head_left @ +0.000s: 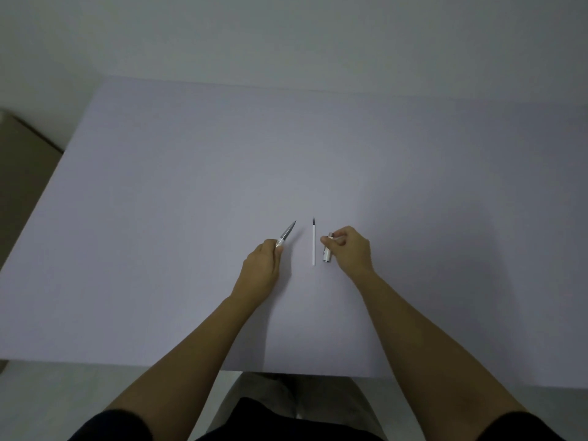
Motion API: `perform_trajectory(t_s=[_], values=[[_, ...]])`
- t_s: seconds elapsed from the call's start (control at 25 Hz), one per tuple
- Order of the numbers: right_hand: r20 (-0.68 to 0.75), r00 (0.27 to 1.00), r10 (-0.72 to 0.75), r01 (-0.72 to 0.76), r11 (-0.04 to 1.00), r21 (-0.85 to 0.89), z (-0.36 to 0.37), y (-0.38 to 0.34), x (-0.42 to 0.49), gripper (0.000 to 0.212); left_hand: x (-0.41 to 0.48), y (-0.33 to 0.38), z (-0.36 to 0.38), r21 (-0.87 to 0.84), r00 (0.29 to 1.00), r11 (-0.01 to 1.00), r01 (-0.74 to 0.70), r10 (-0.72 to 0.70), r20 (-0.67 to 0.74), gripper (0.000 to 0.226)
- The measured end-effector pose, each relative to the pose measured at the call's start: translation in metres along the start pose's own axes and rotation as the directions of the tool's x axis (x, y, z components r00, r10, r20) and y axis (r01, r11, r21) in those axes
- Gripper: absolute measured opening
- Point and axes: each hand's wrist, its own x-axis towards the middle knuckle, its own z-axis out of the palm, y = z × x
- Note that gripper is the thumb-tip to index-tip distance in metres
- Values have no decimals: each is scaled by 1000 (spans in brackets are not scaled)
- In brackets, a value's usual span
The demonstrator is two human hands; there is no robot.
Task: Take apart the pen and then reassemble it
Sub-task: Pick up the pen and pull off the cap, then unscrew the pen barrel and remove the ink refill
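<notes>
One pale table (191,186) carries three pen pieces. Left hand (262,265) pinches the silvery tapered barrel (287,234), tip pointing far-right. Right hand (351,249) grips the short silver cap piece (327,254). Between them lies one thin white refill (313,246), dark tip pointing away.

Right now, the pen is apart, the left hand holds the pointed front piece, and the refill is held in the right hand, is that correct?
Not quite: the head view shows the refill lying on the table between the hands. The right hand holds the short barrel piece; the left hand holds the pointed front piece.
</notes>
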Motion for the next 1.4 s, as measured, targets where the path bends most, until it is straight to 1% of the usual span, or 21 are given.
perform_trajectory(t_s=[0.08,0.2,0.28,0.48,0.56,0.72,0.84,0.92,1.04,1.12,1.2,1.28,1.36,1.4], values=[[-36,999,-9,9,1000,-18,4,2,2,26,5,6,0,-1,1000,1000,-9,9,-6,32],[-79,993,-92,85,992,-91,7,5,6,25,10,11,2,-10,1000,1000,-20,20,-16,30],[-83,989,-119,107,986,-131,8,7,8,26,11,11,3,-17,999,1000,-19,18,-27,30],[-70,992,-108,100,988,-117,9,8,8,26,9,11,5,-14,1000,1000,-8,8,-18,30],[-71,990,-125,115,986,-123,6,6,8,29,9,11,5,-12,1000,1000,-6,5,-14,30],[-114,978,-174,153,973,-174,2,-4,7,32,8,15,7,-25,1000,1000,6,-6,-8,30],[-62,991,-117,103,976,-194,4,-4,5,30,8,19,9,-24,1000,1000,-11,11,-11,30],[-24,997,-79,74,980,-182,6,2,1,25,8,20,11,-27,1000,999,-23,22,-14,30],[-27,998,-60,55,986,-155,9,9,-7,19,7,22,11,-27,999,999,-29,28,-17,29],[-30,998,-55,51,989,-142,10,10,-11,19,6,22,10,-30,999,999,-29,28,-24,29],[-54,997,-59,51,988,-143,9,8,-12,23,6,22,10,-26,999,999,-29,28,-27,30],[-108,989,-99,86,989,-122,5,2,-14,24,5,22,10,-24,999,999,-30,29,-28,30],[-117,983,-144,141,989,-31,0,-13,-18,23,5,23,11,-30,999,999,-36,35,-33,29],[-70,986,-151,154,987,46,-2,-23,-20,24,5,24,12,-34,999,999,-40,39,-34,29]])
